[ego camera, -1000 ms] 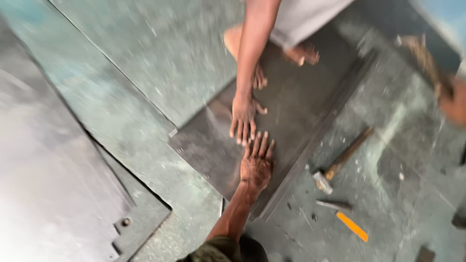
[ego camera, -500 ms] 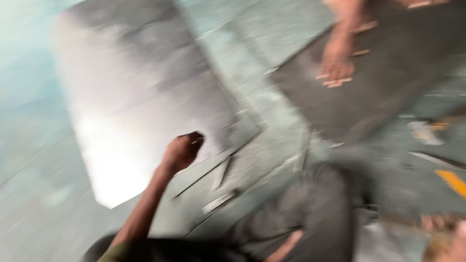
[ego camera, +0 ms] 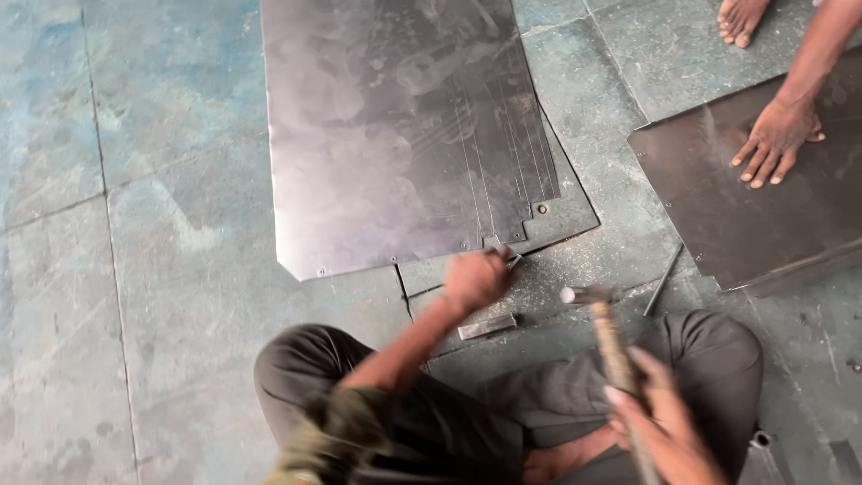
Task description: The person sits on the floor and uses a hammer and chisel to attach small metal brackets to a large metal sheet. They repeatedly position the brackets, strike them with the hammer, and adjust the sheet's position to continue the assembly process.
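The stack of metal sheets (ego camera: 395, 135) lay flat on the stone floor (ego camera: 135, 269). At its near edge the left hand (ego camera: 474, 280) was closed around a small chisel (ego camera: 499, 247) set against the metal. Right of that, the right hand (ego camera: 660, 422) gripped a hammer (ego camera: 603, 328), head raised just off the stack. No cut showed yet. Further right, another person's hand (ego camera: 774, 139) pressed a separate sheet (ego camera: 754, 207).

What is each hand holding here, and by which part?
Right hand holds a hammer low on its wooden handle. Left hand is closed at the metal sheet's edge; what it holds cannot be told.
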